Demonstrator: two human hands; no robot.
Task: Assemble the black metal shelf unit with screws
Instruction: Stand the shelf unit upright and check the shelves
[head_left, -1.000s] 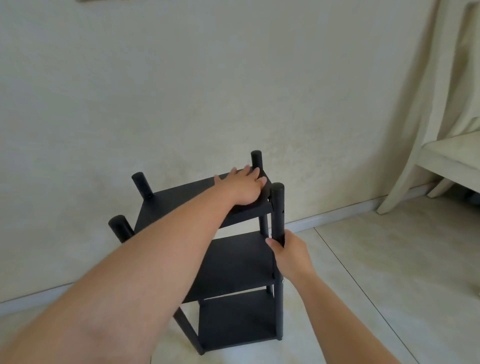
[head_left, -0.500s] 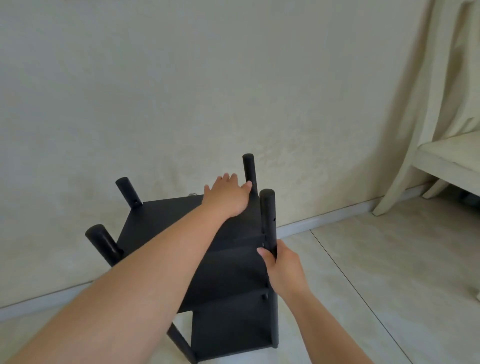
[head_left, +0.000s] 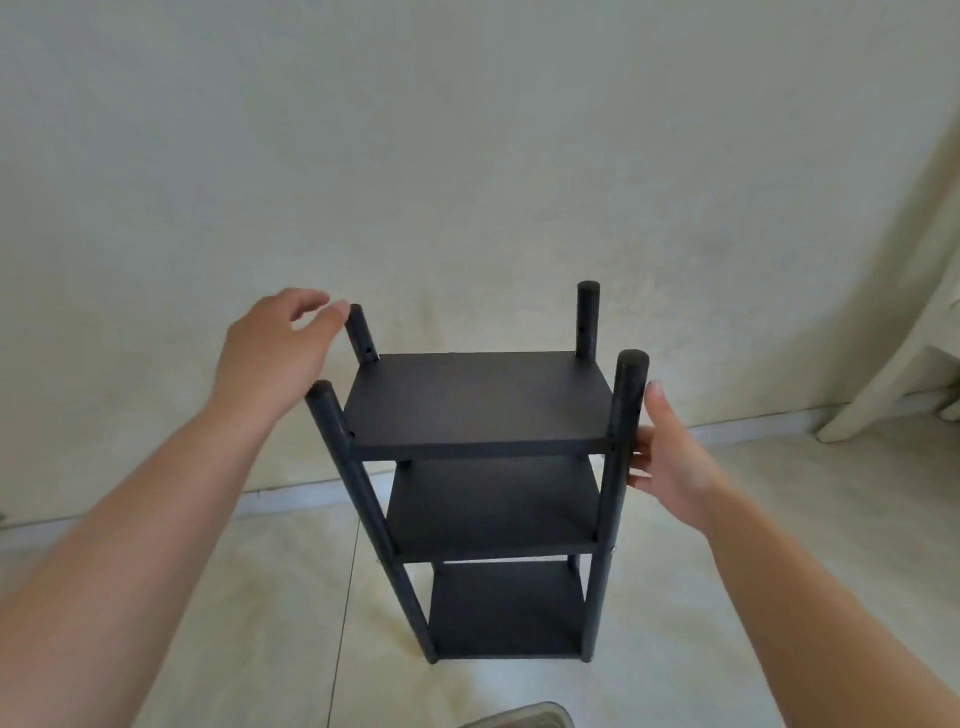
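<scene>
The shelf unit (head_left: 480, 405) stands upright on the floor (head_left: 727, 519) at the frame's centre, before the wall (head_left: 467, 156). The left hand (head_left: 275, 353) sits at its upper-left posts, the right hand (head_left: 670, 462) beside its right front post (head_left: 621, 441).

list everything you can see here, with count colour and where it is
shelf unit: 1, black, standing upright on the floor before the wall, three shelves and four posts
wall: 1, cream, behind the unit
floor: 1, pale tiles, under the unit
white furniture: 1, partly in view, far right
grey object: 1, bottom edge, cut off, unclear what
left hand: 1, fingers relaxed, at the rear left post top
right hand: 1, fingers relaxed, beside the front right post
</scene>
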